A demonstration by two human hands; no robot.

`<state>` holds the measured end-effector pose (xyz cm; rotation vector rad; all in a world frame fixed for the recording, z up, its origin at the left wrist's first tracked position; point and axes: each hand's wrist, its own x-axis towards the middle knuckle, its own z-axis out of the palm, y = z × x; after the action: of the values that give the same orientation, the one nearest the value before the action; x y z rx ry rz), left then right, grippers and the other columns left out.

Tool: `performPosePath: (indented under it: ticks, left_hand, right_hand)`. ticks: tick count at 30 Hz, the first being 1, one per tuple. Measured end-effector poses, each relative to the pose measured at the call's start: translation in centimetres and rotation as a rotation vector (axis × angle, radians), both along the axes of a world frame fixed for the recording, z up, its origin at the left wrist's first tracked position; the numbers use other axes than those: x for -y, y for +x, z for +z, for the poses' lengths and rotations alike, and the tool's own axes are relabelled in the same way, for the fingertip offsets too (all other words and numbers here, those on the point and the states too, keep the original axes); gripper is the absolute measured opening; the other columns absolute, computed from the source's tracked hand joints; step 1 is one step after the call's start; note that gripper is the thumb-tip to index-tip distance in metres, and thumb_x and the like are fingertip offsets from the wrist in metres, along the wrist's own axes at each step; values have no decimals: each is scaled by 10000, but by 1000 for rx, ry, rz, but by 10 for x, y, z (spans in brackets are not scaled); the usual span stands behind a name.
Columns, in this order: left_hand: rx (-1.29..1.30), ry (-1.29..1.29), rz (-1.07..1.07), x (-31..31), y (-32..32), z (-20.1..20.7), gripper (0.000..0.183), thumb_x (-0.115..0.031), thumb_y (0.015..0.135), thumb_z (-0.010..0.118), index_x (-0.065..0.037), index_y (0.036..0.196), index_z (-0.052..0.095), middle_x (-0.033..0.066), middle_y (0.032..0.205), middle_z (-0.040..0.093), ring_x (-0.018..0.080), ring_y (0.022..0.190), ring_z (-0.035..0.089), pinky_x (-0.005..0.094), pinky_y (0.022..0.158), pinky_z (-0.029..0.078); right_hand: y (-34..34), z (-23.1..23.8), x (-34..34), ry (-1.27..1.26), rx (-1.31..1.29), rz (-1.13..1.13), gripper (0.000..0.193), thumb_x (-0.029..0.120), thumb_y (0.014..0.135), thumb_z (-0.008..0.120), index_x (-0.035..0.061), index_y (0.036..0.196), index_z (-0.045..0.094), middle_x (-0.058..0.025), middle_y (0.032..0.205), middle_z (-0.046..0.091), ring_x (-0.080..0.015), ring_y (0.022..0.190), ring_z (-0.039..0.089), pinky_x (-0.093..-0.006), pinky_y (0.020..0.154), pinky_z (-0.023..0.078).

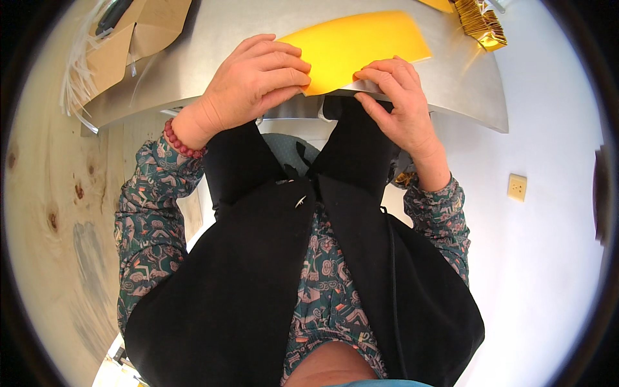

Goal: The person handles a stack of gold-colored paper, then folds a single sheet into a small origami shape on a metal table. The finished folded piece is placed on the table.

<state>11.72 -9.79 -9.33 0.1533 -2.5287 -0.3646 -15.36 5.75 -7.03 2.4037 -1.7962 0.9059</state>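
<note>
Our left hand [261, 74] bends its fingers over the left end of the smooth yellow paper [361, 48]. Our right hand [403, 97] curls at the near side, thumb and finger a little apart; we cannot tell if either hand pinches. The paper is at the shiny metal bench's [461, 87] front edge, and a crinkly gold bundle [482, 26] sits by the right edge
</note>
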Motion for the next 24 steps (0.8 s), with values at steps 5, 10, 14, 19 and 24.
performPosePath:
  ticks: [5,10,14,19,24]
  left_hand:
    - [-250,279,12,-10,-7,20,154,-88,916,817,-75,1068,797,68,1007,789,253,972,735,371,928,558]
    - [-333,681,53,-25,-6,47,120,-76,980,786,-5,1077,778,63,966,784,147,867,718,281,783,546]
    - [-365,814,11,-26,-3,61,150,-32,1020,736,8,1164,748,33,1074,758,93,1028,671,258,902,528]
    - [-434,673,-23,-22,-5,74,169,-9,981,779,6,1148,755,44,1087,756,108,1003,681,259,923,528]
    - [-599,775,-64,-28,-13,86,82,-55,1002,779,-13,1072,774,-25,889,722,32,819,631,213,764,505]
  right_hand:
    - [22,25,10,-166,43,13,367,64,813,868,73,1164,761,-91,1181,734,-310,1174,671,-518,1150,477]
    - [36,49,22,-195,173,63,206,31,869,835,43,1061,763,-68,1020,772,-261,992,728,-519,1126,492]
    - [40,62,26,-207,227,58,141,0,916,798,23,1048,753,-53,994,773,-225,949,727,-504,1126,490]
    - [43,82,23,-197,292,28,130,-9,930,791,3,1053,749,-48,985,756,-186,923,703,-420,1087,499]
    - [52,102,9,-212,310,8,121,-13,950,783,-10,1065,746,-53,992,734,-134,910,662,-280,913,531]
